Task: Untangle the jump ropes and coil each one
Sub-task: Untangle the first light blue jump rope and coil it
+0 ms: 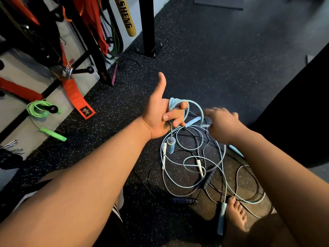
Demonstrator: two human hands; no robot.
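My left hand (160,114) sits mid-view, thumb stuck up toward 12 o'clock. Its fingers (175,115) are curled round a few loops of blue rope (172,102), gripping the bundle against my palm. From under that fist one strand drops toward 6 o'clock to a blue handle (170,147), which hangs just below my wrist.

My right hand (222,124) is just at 3 o'clock of the left, back turned up and blurred. Its fingertips reach in where the blue rope arcs over from the left hand. They are at the cord, but I cannot tell whether they pinch it or only touch it. A pale handle (193,121) lies between the two hands.

The tangle (204,168) of blue and black cords is spread on the floor (213,59) at 6 o'clock of my hands, with white and black handles mixed through it. My bare foot (236,213) is at its 5 o'clock edge, touching another pale handle. A green rope (38,108) is coiled well apart at 9 o'clock.
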